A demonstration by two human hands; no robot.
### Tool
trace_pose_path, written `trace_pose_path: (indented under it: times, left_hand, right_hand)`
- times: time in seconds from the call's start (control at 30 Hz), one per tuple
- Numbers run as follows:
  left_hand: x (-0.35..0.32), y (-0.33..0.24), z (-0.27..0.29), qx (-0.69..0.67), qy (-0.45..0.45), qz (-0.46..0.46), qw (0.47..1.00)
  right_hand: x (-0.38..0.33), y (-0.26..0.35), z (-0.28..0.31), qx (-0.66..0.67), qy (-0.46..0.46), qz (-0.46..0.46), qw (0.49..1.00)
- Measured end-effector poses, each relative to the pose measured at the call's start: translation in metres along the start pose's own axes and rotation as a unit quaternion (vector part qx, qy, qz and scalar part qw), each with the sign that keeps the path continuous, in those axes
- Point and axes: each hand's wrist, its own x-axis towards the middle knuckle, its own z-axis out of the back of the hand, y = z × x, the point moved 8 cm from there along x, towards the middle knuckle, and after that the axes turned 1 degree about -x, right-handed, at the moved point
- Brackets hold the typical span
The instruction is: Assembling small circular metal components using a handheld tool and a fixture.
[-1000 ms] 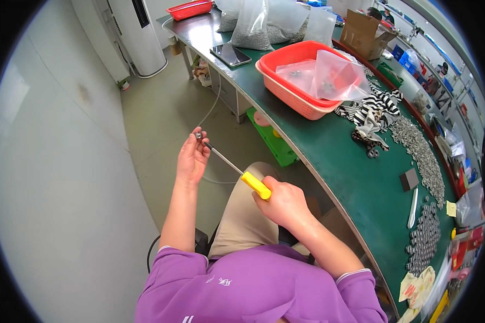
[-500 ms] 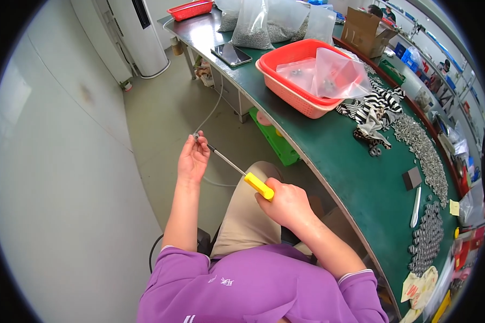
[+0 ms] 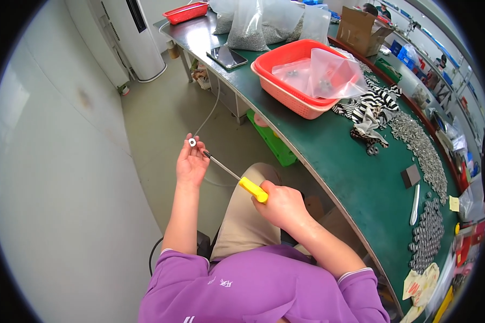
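In front of my knee, my left hand [image 3: 192,163] pinches a small round metal part [image 3: 192,142] at its fingertips; one bright face with a dark hole in it shows. My right hand [image 3: 283,204] is wrapped around the yellow handle of a screwdriver-like tool [image 3: 253,189]. A thin metal shaft runs from that handle towards my left hand and ends in a dark tip, close to the left fingers and apart from the metal part. What kind of tip it is cannot be made out.
Along my right runs a green-topped workbench [image 3: 355,177], with red and white baskets [image 3: 285,91] holding plastic bags. Rows of grey metal parts [image 3: 428,237], a loose pile of small parts [image 3: 423,151] and a striped cloth [image 3: 372,105] lie there. A pale wall [image 3: 70,177] stands at left.
The metal part has turned in my left fingers, so its bright holed face now shows. The tool in my right hand has shifted slightly left.
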Motion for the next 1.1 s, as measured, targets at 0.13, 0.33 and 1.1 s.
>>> trace_pose_path:
  times: [0.13,0.33,1.1]
  left_hand:
    - [0.000,-0.006,-0.001,-0.026,0.018,0.007,0.999]
    - [0.000,-0.005,-0.010,-0.002,0.050,-0.004,0.999]
    - [-0.009,0.002,-0.024,0.122,0.081,-0.034,0.989]
  right_hand:
    - [-0.001,-0.002,-0.001,0.012,-0.012,0.009,1.000]
    - [0.005,0.011,0.035,0.109,-0.061,0.013,0.992]
    - [0.173,0.001,0.160,0.071,-0.211,-0.067,0.973]
